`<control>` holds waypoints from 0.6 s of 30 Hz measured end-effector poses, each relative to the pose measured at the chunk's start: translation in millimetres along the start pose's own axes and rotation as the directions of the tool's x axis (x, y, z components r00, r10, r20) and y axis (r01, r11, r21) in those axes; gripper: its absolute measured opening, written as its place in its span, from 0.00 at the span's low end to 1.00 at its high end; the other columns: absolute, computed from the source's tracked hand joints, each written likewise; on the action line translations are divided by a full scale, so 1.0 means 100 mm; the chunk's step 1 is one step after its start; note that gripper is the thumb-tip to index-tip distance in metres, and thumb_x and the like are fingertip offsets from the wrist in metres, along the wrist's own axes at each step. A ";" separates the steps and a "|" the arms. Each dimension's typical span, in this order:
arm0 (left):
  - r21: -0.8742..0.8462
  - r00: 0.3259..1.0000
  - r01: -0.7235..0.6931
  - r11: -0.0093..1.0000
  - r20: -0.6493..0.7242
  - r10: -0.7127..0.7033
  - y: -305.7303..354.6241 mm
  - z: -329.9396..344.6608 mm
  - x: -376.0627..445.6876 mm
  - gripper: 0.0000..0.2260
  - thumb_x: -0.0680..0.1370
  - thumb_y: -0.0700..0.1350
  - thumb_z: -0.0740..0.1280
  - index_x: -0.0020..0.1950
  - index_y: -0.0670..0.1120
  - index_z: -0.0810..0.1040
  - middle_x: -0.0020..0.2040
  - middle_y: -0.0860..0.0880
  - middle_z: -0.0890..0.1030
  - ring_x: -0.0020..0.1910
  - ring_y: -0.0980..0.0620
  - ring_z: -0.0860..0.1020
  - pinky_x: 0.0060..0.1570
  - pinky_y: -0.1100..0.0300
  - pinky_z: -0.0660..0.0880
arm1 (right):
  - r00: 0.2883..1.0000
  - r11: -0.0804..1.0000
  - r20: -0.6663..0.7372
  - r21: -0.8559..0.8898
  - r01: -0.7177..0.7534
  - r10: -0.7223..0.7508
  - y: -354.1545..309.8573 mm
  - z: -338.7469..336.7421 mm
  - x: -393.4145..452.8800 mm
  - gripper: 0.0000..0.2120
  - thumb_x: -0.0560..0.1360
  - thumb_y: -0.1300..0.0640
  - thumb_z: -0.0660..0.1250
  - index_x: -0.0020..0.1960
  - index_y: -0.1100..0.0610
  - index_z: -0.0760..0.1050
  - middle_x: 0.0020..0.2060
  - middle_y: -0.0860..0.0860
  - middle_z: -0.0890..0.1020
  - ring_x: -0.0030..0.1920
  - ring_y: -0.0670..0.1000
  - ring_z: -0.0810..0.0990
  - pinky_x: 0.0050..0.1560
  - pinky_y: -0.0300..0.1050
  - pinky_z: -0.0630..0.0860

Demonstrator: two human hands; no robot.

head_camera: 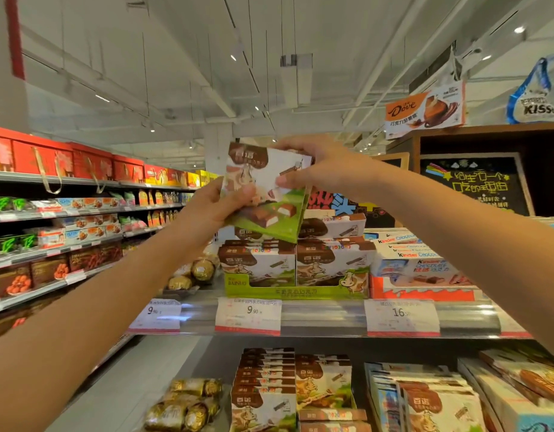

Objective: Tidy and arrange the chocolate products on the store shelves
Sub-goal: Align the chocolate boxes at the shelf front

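Above the top shelf (316, 318), the green display tray (296, 289) holds stacked boxes, one gap remaining. Task judged partly complete. Left hand (219, 207) and right hand (319, 169) both grip the chocolate box (266, 194), tilted, unplaced.

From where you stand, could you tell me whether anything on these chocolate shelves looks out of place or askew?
Yes. One cow-print chocolate box is off the shelf, held tilted by the left hand and right hand above the green display tray. Another box lies on top of the upright boxes in that tray rather than standing among them.
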State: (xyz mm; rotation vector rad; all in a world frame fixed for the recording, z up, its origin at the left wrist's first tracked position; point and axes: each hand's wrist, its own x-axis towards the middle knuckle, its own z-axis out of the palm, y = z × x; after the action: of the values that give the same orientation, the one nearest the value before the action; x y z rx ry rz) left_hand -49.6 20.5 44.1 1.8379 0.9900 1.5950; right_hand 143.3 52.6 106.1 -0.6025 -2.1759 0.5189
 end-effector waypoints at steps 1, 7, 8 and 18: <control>0.132 1.000 -0.028 0.991 0.009 0.027 -0.01 -0.07 -0.01 0.25 0.66 0.56 0.73 0.59 0.50 0.74 0.52 0.53 0.82 0.48 0.58 0.81 0.46 0.64 0.73 | 0.998 0.999 -0.062 0.028 0.021 -0.019 0.00 0.02 0.03 0.20 0.73 0.64 0.69 0.62 0.52 0.72 0.53 0.48 0.78 0.48 0.44 0.79 0.45 0.36 0.79; 0.560 0.990 0.100 0.822 0.023 -0.136 -0.14 -0.38 -0.12 0.60 0.43 0.71 0.75 0.71 0.53 0.60 0.51 0.54 0.81 0.49 0.57 0.80 0.51 0.57 0.76 | 0.947 0.991 -0.291 -0.039 0.127 -0.132 0.10 0.33 0.19 0.22 0.72 0.65 0.68 0.64 0.53 0.70 0.59 0.52 0.73 0.56 0.49 0.74 0.55 0.43 0.76; 0.545 0.985 0.129 0.828 0.023 -0.168 -0.17 -0.40 -0.12 0.64 0.43 0.70 0.76 0.74 0.54 0.54 0.52 0.54 0.80 0.50 0.56 0.80 0.53 0.54 0.76 | 0.938 0.990 -0.317 -0.036 0.137 -0.142 0.11 0.39 0.21 0.22 0.72 0.66 0.68 0.64 0.53 0.70 0.59 0.53 0.73 0.55 0.49 0.73 0.54 0.42 0.75; 0.558 0.984 0.054 0.828 0.109 -0.138 -0.32 -0.30 -0.11 0.62 0.61 0.47 0.80 0.73 0.61 0.31 0.74 0.61 0.47 0.73 0.54 0.55 0.69 0.52 0.62 | 0.995 0.949 0.098 -0.314 0.021 0.011 0.37 0.51 0.22 0.24 0.74 0.63 0.68 0.66 0.48 0.67 0.67 0.52 0.68 0.64 0.52 0.70 0.61 0.47 0.70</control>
State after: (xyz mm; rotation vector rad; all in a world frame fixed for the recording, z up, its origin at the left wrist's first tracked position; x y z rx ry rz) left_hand -85.6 28.2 18.1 2.1912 1.5724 1.1586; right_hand 99.9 86.8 68.4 -0.7549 -2.3752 0.1995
